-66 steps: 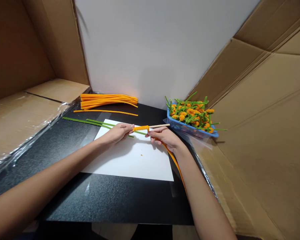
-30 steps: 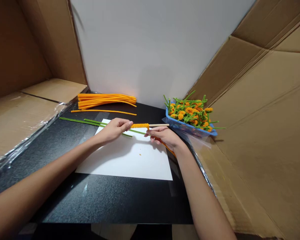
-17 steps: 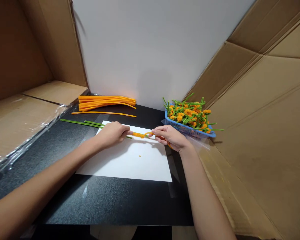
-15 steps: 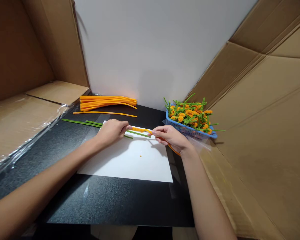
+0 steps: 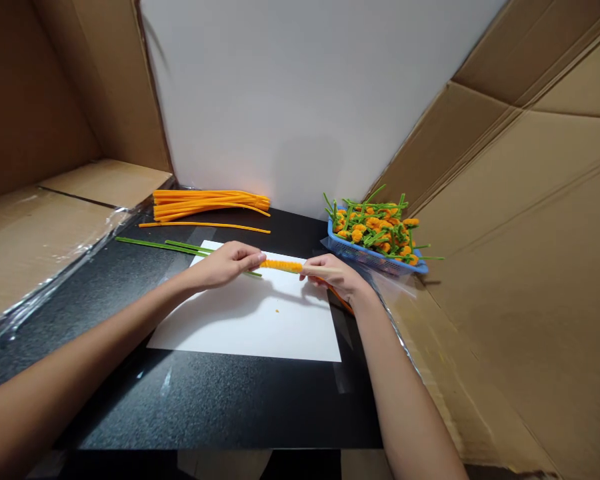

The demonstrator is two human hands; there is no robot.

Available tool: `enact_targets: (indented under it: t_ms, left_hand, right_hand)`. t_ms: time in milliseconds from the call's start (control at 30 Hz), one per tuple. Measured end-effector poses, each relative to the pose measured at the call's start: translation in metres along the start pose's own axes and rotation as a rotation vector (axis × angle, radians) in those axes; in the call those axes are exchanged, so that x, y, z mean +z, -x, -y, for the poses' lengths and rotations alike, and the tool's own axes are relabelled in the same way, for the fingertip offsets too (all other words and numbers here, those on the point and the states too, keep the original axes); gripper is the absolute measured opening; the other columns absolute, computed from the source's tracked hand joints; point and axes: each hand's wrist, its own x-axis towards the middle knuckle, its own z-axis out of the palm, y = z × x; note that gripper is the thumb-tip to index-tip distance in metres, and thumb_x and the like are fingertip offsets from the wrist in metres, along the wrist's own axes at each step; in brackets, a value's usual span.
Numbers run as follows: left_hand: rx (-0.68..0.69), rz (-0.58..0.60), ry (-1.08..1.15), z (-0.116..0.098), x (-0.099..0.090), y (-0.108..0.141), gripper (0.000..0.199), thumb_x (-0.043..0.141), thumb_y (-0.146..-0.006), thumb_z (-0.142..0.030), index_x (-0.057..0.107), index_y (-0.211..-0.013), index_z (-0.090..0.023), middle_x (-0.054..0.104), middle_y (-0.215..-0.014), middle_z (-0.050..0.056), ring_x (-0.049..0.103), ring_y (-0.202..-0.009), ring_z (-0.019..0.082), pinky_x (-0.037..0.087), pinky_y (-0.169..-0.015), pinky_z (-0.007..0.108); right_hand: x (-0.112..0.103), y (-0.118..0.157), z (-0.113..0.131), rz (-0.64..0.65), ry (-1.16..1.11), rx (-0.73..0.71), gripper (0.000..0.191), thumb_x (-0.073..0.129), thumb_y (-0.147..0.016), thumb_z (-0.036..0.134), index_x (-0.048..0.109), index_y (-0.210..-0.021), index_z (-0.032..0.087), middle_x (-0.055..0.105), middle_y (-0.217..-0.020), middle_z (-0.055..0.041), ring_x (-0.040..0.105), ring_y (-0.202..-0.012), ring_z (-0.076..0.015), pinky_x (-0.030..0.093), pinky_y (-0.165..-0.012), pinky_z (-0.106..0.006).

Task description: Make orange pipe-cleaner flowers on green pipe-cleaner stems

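Between my hands lies a tight orange pipe-cleaner coil (image 5: 281, 266), its ends pinched by my left hand (image 5: 225, 264) and my right hand (image 5: 336, 277). A green pipe cleaner (image 5: 180, 246) runs in from the left and passes under my left hand, and a second one lies close beside it. An orange pipe-cleaner tail (image 5: 342, 300) trails below my right hand. Whatever runs inside the coil is hidden. Both hands rest just above a white paper sheet (image 5: 245, 333). Behind them are a bundle of orange pipe cleaners (image 5: 207, 205) and a single loose one (image 5: 205, 227).
The paper lies on a black speckled table (image 5: 220, 407). A blue basket (image 5: 370, 257) of orange-and-green pipe-cleaner flowers stands at the back right. Cardboard panels (image 5: 45, 247) flank the table, and a white wall (image 5: 280, 100) rises behind it.
The wooden stick that stuck out right of the coil no longer shows. The coil has dropped slightly and lies level, and my right hand has moved left, closing on its end.
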Motion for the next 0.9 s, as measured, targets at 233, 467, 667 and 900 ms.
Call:
enact_targets:
  t_ms: [233, 467, 667, 900]
  left_hand:
    - [-0.059, -0.017, -0.589, 0.0, 0.007, 0.002, 0.036, 0.044, -0.093, -0.037, 0.055, -0.064, -0.018, 0.051, -0.058, 0.002, 0.037, -0.053, 0.015, 0.019, -0.056, 0.03]
    - [-0.15, -0.444, -0.429, 0.0, 0.002, 0.001, 0.035, 0.043, -0.092, -0.039, 0.051, -0.065, -0.019, 0.044, -0.055, -0.001, 0.038, -0.054, 0.014, 0.023, -0.057, 0.028]
    - [-0.03, -0.399, -0.033, 0.003, 0.002, -0.001, 0.04, 0.04, -0.094, -0.046, 0.037, -0.063, -0.019, 0.033, -0.06, -0.004, 0.03, -0.057, 0.011, 0.024, -0.056, 0.026]
    - [0.075, 0.095, -0.267, -0.004, 0.004, 0.003, 0.042, 0.042, -0.097, -0.044, 0.048, -0.064, -0.018, 0.043, -0.056, -0.003, 0.037, -0.053, 0.012, 0.025, -0.056, 0.026]
  right_hand:
    - [-0.006, 0.005, 0.007, -0.016, -0.157, -0.066, 0.042, 0.081, -0.07, 0.052, 0.066, -0.064, 0.013, 0.044, -0.049, 0.0055, 0.027, -0.045, -0.0033, 0.012, -0.044, -0.023]
    - [-0.002, 0.01, 0.012, 0.172, -0.155, -0.118, 0.038, 0.08, -0.075, 0.048, 0.072, -0.072, 0.011, 0.06, -0.056, -0.0013, 0.038, -0.044, -0.0033, 0.02, -0.041, -0.02]
    - [0.003, 0.004, 0.003, 0.153, -0.207, -0.036, 0.036, 0.085, -0.068, 0.046, 0.076, -0.074, 0.011, 0.071, -0.073, -0.0087, 0.053, -0.055, -0.0084, 0.036, -0.048, -0.021]
    - [-0.006, -0.002, -0.003, 0.018, -0.221, 0.008, 0.035, 0.09, -0.058, 0.038, 0.078, -0.077, 0.012, 0.067, -0.069, -0.0032, 0.046, -0.056, -0.0053, 0.035, -0.051, -0.021]
